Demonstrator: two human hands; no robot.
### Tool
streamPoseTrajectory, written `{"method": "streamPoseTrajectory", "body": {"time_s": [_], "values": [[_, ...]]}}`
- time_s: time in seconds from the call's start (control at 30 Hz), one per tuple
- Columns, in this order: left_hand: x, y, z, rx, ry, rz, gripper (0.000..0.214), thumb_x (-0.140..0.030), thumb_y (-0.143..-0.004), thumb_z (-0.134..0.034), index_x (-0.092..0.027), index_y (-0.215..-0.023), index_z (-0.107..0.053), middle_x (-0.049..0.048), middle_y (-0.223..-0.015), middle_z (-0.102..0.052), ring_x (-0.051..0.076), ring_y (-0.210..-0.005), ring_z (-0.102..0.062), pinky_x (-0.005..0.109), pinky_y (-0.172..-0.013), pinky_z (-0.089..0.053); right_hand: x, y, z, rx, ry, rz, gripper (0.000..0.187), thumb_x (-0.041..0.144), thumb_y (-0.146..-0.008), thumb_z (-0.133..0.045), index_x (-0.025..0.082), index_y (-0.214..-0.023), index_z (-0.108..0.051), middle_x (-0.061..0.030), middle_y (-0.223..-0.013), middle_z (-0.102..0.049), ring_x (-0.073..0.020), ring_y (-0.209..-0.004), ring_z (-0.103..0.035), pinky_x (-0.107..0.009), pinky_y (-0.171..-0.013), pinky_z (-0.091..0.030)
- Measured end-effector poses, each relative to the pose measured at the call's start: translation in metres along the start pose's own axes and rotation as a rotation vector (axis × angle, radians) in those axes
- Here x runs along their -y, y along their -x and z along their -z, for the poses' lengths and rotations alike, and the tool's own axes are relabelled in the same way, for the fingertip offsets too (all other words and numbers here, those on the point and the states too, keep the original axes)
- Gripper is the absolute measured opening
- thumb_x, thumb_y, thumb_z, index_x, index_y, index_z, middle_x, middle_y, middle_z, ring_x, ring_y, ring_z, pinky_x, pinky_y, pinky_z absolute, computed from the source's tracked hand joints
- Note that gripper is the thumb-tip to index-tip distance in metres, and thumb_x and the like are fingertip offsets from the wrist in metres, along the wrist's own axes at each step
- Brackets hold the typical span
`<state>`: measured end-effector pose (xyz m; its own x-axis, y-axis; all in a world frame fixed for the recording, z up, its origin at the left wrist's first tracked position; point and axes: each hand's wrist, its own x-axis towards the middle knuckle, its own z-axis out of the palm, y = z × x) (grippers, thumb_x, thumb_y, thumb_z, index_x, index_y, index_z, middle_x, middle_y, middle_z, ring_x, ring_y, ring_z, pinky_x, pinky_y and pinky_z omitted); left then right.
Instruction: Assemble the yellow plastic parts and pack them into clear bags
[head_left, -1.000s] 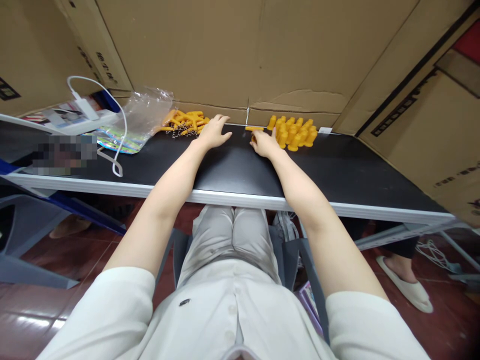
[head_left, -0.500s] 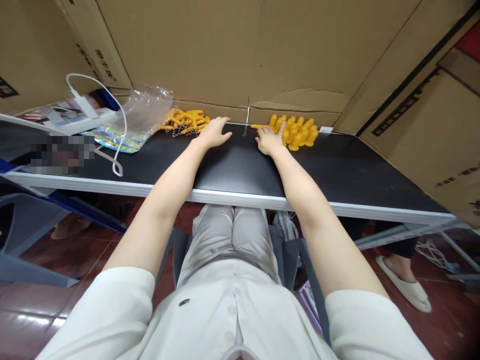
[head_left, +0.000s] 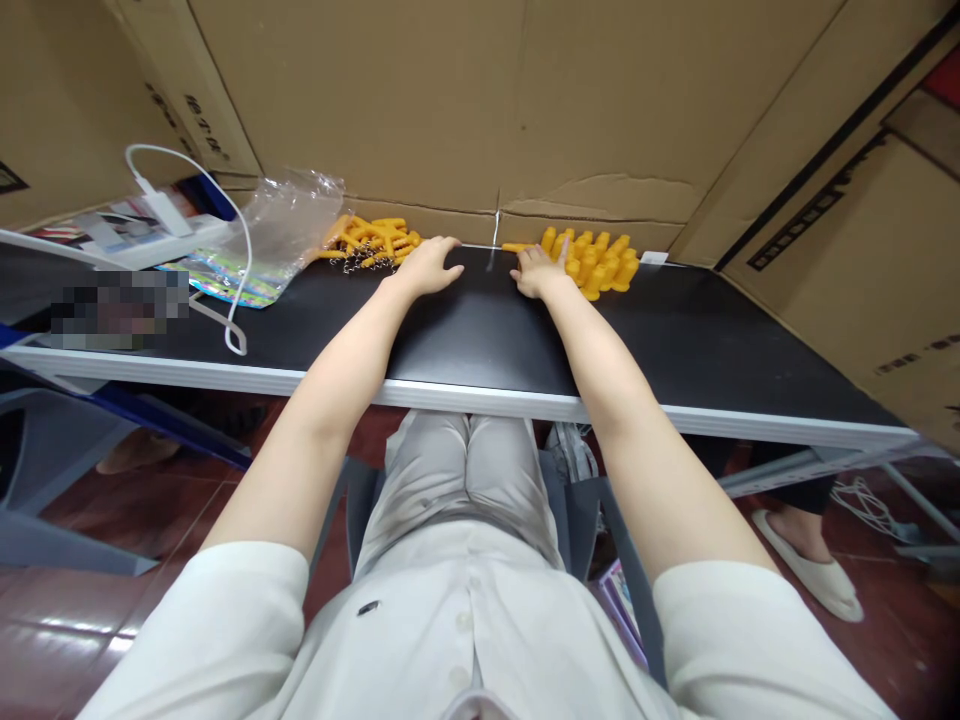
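Note:
My left hand [head_left: 431,265] rests on the black tabletop, palm down, with thumb and fingers apart and nothing visible in it. Just left of it lies a heap of orange-yellow pieces [head_left: 382,235]; thin metal spirals [head_left: 356,262] show along the heap's front. My right hand [head_left: 537,272] lies at the left edge of a cluster of upright orange-yellow bottle-shaped pieces [head_left: 600,262], its outer finger spread toward them. A slim orange-yellow piece [head_left: 514,247] lies just beyond its fingertips; whether they touch it I cannot tell. The hand hides part of the cluster.
A clear plastic bag [head_left: 292,215] and a white cable [head_left: 244,235] lie on the left of the black table [head_left: 480,340]. Cardboard walls [head_left: 390,110] stand behind and at the sides. Another person's foot in a pale slipper [head_left: 810,570] shows below right.
My right hand has shifted very slightly, its fingers a little nearer the slim piece. My left hand and the orange-yellow pieces look the same.

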<state>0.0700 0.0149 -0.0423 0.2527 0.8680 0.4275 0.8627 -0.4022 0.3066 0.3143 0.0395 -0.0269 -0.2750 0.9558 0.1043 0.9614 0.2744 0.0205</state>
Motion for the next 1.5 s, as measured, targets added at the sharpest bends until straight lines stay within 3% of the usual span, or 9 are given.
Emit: {"method": "streamPoseTrajectory", "body": {"time_s": [0.33, 0.47, 0.6, 0.73, 0.83, 0.97, 1.2, 1.3, 1.5], "values": [[0.003, 0.0, -0.001, 0.022, 0.007, 0.01, 0.056, -0.036, -0.092, -0.062, -0.015, -0.144, -0.068, 0.0175, -0.147, -0.071, 0.033, -0.142, -0.063, 0.05, -0.128, -0.045, -0.008, -0.015, -0.013, -0.072, 0.02, 0.008, 0.062, 0.033, -0.11, -0.043, 0.013, -0.168, -0.049, -0.0235, -0.18, -0.035, -0.0402, -0.172, -0.024, -0.081, -0.13, 0.007], [0.013, 0.001, -0.001, -0.067, -0.021, 0.115, 0.048, -0.039, -0.09, -0.063, -0.019, -0.134, -0.071, 0.0194, -0.144, -0.071, 0.04, -0.143, -0.061, 0.063, -0.126, -0.044, -0.008, -0.009, -0.018, -0.152, 0.005, 0.012, 0.061, 0.039, -0.112, -0.041, 0.014, -0.167, -0.052, -0.0246, -0.179, -0.036, -0.0422, -0.172, -0.024, -0.084, -0.129, 0.003], [0.029, 0.007, 0.011, -0.202, -0.045, 0.307, 0.054, -0.063, -0.094, -0.059, -0.021, -0.127, -0.07, 0.0189, -0.147, -0.069, 0.044, -0.151, -0.05, 0.075, -0.123, -0.034, -0.006, 0.004, -0.01, -0.223, -0.025, 0.026, 0.06, 0.036, -0.112, -0.039, 0.014, -0.167, -0.052, -0.024, -0.18, -0.035, -0.0442, -0.171, -0.024, -0.086, -0.128, 0.0], [0.043, 0.012, 0.024, -0.099, -0.061, 0.486, 0.092, -0.098, -0.085, -0.041, -0.017, -0.121, -0.067, 0.016, -0.133, -0.076, 0.041, -0.166, -0.028, 0.073, -0.117, -0.023, -0.012, 0.014, 0.009, -0.307, -0.073, -0.027, 0.052, 0.027, -0.111, -0.043, 0.009, -0.157, -0.06, -0.0273, -0.172, -0.047, -0.0459, -0.164, -0.039, -0.085, -0.129, -0.008], [0.048, 0.014, 0.024, -0.075, -0.021, 0.547, 0.097, -0.104, -0.078, -0.035, -0.017, -0.106, -0.067, 0.0196, -0.134, -0.076, 0.043, -0.166, -0.029, 0.074, -0.113, -0.023, -0.02, 0.017, 0.024, -0.319, -0.083, -0.136, 0.047, 0.018, -0.107, -0.049, -0.001, -0.146, -0.065, -0.0331, -0.154, -0.062, -0.0475, -0.151, -0.055, -0.081, -0.129, -0.02], [0.049, 0.016, 0.018, -0.123, 0.062, 0.535, 0.086, -0.101, -0.077, -0.047, -0.02, -0.098, -0.066, 0.0184, -0.123, -0.082, 0.039, -0.164, -0.035, 0.072, -0.113, -0.026, -0.029, 0.02, 0.035, -0.279, -0.1, -0.224, 0.038, 0.01, -0.103, -0.051, 0.0, -0.132, -0.073, -0.0319, -0.141, -0.071, -0.049, -0.141, -0.063, -0.08, -0.124, -0.031], [0.049, 0.017, 0.017, -0.161, 0.035, 0.534, 0.058, -0.064, -0.095, -0.062, -0.014, -0.123, -0.073, 0.0181, -0.13, -0.078, 0.043, -0.152, -0.047, 0.079, -0.109, -0.019, -0.026, 0.026, 0.039, -0.19, -0.056, -0.258, 0.042, 0.008, -0.099, -0.056, 0.005, -0.138, -0.072, -0.0281, -0.148, -0.068, -0.0436, -0.145, -0.061, -0.072, -0.131, -0.027], [0.048, 0.015, 0.019, -0.176, 0.0, 0.576, 0.058, -0.06, -0.096, -0.063, -0.014, -0.13, -0.072, 0.0174, -0.135, -0.077, 0.042, -0.15, -0.051, 0.078, -0.112, -0.02, -0.029, 0.026, 0.037, -0.192, -0.089, -0.238, 0.041, 0.019, -0.105, -0.056, 0.005, -0.141, -0.07, -0.0293, -0.15, -0.064, -0.0447, -0.147, -0.058, -0.071, -0.133, -0.022], [0.043, 0.016, 0.024, -0.288, 0.026, 0.602, 0.042, -0.061, -0.091, -0.075, -0.025, -0.114, -0.075, 0.014, -0.122, -0.082, 0.042, -0.143, -0.062, 0.07, -0.116, -0.035, -0.047, 0.01, 0.021, -0.244, -0.139, -0.219, 0.043, 0.039, -0.106, -0.062, 0.009, -0.136, -0.071, -0.029, -0.151, -0.06, -0.0492, -0.148, -0.054, -0.079, -0.128, -0.022]]}}
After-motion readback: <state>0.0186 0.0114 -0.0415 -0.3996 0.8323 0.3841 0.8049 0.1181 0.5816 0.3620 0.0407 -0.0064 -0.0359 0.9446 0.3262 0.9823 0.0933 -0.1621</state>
